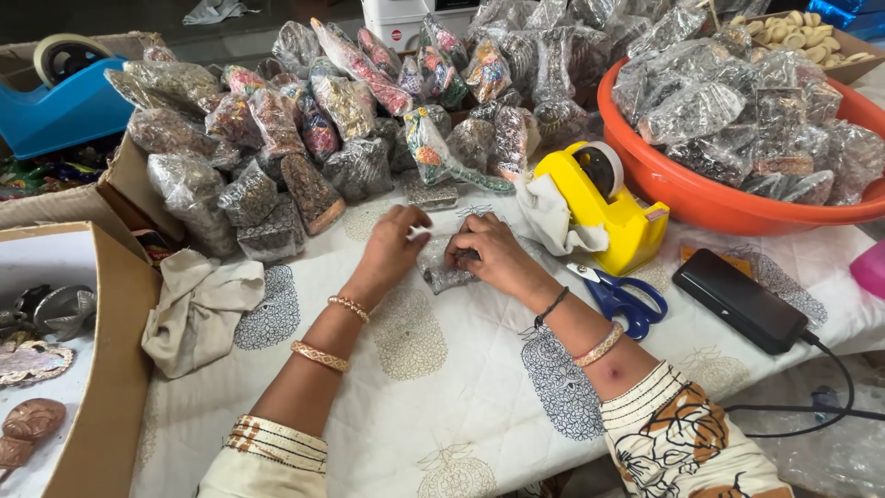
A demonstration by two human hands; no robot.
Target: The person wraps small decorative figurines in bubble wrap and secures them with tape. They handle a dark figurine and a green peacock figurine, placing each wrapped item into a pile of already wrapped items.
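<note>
Both hands — left (398,242), right (487,254) — curl closed on a small plastic-wrapped packet (446,275).

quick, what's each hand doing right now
Left hand: closed on the end of the small clear-wrapped packet.
Right hand: closed, pressing down on the same packet.

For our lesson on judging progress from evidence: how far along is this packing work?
Done: a heap of wrapped packets on the table, more in the orange tub. In hand: left hand and right hand press one small packet beside the yellow tape dispenser. Left: unwrapped pieces in the cardboard box.
</note>
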